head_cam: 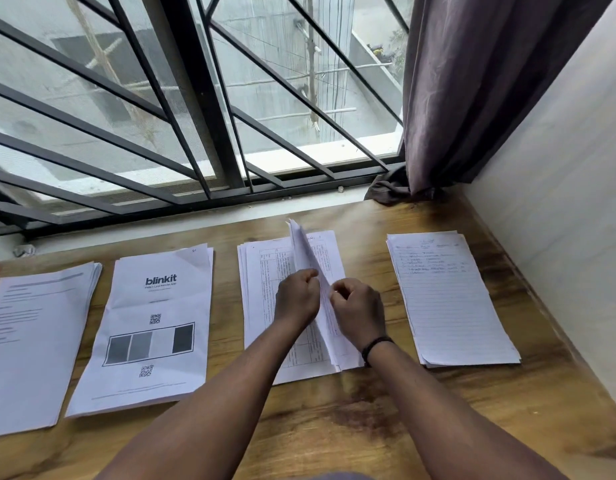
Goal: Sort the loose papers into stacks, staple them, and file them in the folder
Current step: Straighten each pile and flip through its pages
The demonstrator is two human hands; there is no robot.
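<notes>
Wooden worktop (351, 410) below the window carried four stacks; my left grip (297, 296) and right grip (359, 311) pinched lifted sheets (308, 258) of the table-printed stack (265, 306), long axis toward twelve o'clock.

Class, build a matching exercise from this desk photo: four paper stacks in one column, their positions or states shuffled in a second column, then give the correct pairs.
Column A
1. blinkit sheet stack
2. lined handwritten stack
3. table-form stack
4. plain printed-text stack

Column B
a. far left
b. under both hands, sheets lifted on edge
c. nearest the curtain
d. second from left

Pairs: 1-d, 2-c, 3-b, 4-a
</notes>
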